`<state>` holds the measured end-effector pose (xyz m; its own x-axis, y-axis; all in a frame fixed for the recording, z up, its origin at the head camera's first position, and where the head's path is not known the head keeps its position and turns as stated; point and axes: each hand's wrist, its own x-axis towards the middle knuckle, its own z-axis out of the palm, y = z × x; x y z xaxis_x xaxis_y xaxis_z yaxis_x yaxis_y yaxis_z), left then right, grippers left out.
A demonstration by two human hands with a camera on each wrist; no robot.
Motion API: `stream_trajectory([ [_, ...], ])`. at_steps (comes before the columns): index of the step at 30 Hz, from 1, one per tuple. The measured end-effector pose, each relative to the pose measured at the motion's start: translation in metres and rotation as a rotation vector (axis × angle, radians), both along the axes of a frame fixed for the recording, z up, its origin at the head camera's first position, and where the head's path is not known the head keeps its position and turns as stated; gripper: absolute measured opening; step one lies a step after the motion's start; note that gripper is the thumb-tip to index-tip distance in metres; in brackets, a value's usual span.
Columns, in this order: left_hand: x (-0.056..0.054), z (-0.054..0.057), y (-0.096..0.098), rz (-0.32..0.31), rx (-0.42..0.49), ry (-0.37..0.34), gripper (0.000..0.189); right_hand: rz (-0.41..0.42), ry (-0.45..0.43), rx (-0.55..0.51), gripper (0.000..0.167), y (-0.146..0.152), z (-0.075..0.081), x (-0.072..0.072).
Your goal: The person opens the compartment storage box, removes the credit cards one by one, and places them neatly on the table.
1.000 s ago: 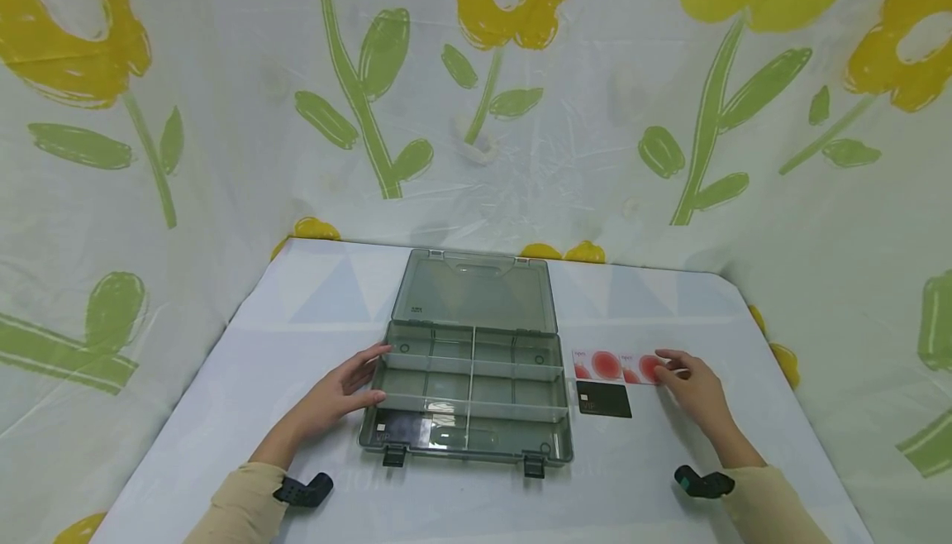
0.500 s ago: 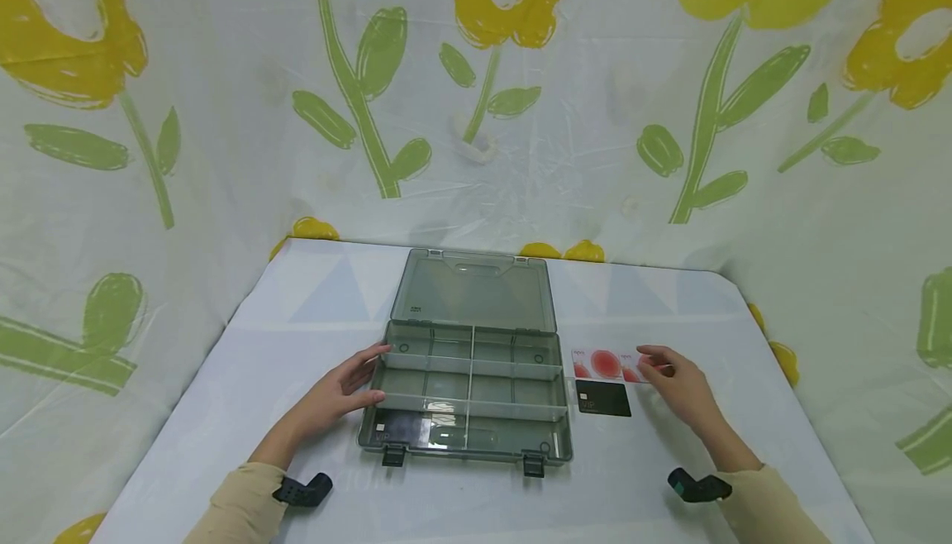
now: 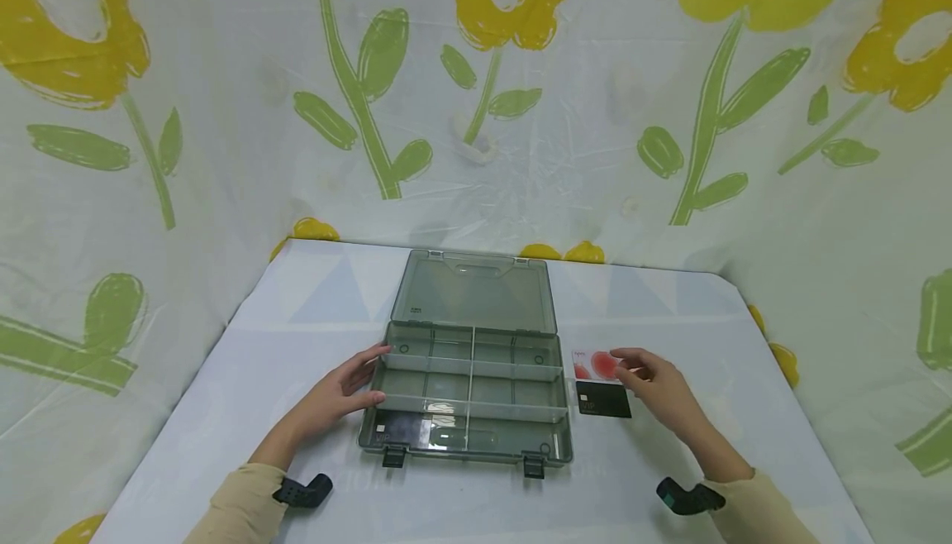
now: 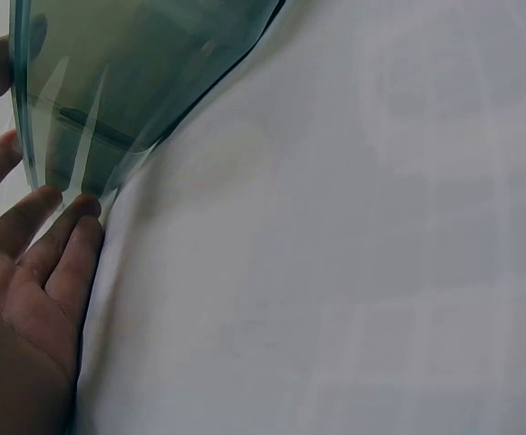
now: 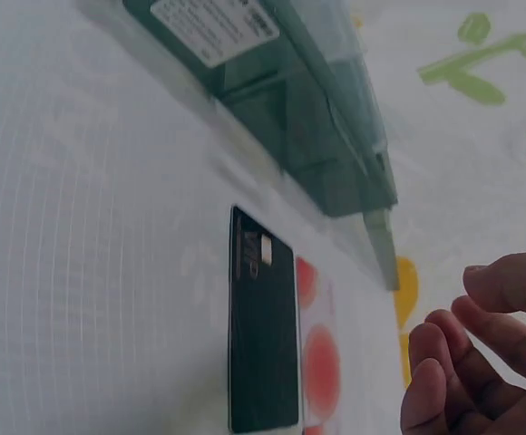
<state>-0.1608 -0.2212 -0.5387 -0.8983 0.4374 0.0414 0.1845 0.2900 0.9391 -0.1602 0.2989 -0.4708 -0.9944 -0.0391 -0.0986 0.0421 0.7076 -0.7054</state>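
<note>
A grey-green clear plastic organizer box (image 3: 521,436) lies with its lid (image 3: 476,288) folded back. My left hand (image 3: 330,391) touches its left side, fingers spread; in the left wrist view the fingertips meet the wall. The front-left compartment contains a dark card (image 3: 402,427). Right of the box lie a red-and-white card (image 3: 583,366) and, just nearer, a black VIP card (image 3: 604,401). My right hand (image 3: 662,391) hovers over the red-and-white card's right end, fingers loosely bent with nothing seen between them. A second red-and-white card is mostly hidden beneath this hand.
Thin dividers (image 3: 431,362) split the box into several compartments, and two latches (image 3: 534,465) stick out at its front. A white patterned cloth covers the table (image 3: 416,503). Flower-printed fabric (image 3: 565,164) hangs around the back and sides.
My right hand has moved left, from the outer red-and-white card toward the inner one, covering the outer card on the way. My left hand and the box have stayed in place.
</note>
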Motion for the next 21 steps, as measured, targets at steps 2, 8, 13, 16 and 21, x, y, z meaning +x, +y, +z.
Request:
stream_trajectory([
  [2,0.0,0.0,0.0,0.006,-0.007,0.001,0.075,0.025,0.011,-0.017,0.038,-0.005,0.002,0.001],
  [8,0.0,-0.001,0.001,0.007,-0.022,0.007,0.073,0.101,0.069,-0.052,0.034,-0.017,0.006,0.006],
  [13,0.0,0.0,0.001,0.006,-0.014,0.009,0.072,0.114,0.047,-0.087,0.035,-0.027,0.009,0.01],
  [16,0.0,0.0,0.001,0.005,-0.012,0.009,0.072,0.144,0.039,-0.126,0.034,-0.032,0.01,0.012],
  [21,0.0,0.0,0.001,0.0,-0.008,0.011,0.072,0.21,0.061,-0.165,0.031,-0.042,0.013,0.015],
])
